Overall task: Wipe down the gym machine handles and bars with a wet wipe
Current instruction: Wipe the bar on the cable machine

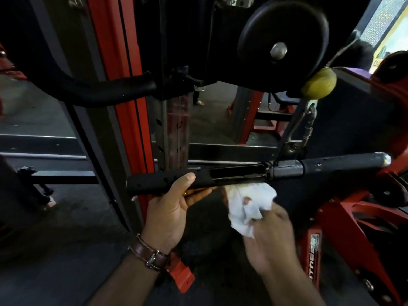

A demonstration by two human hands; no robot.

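A short black cable bar (240, 174) hangs level from a carabiner (303, 127) in the middle of the view, with rubber grips at both ends. My left hand (174, 206) holds its left grip from below, thumb over the front. My right hand (270, 237), blurred, pinches a crumpled white wet wipe (247, 204). The wipe sits just under the bar's bare middle part, touching or almost touching it.
A red and grey upright post (132, 120) with numbered holes stands behind the bar. A black curved padded handle (92, 89) juts out at upper left. A black pulley wheel (282, 38) and a yellow stopper ball (319, 81) hang above. Red machine frame (353, 228) fills the right.
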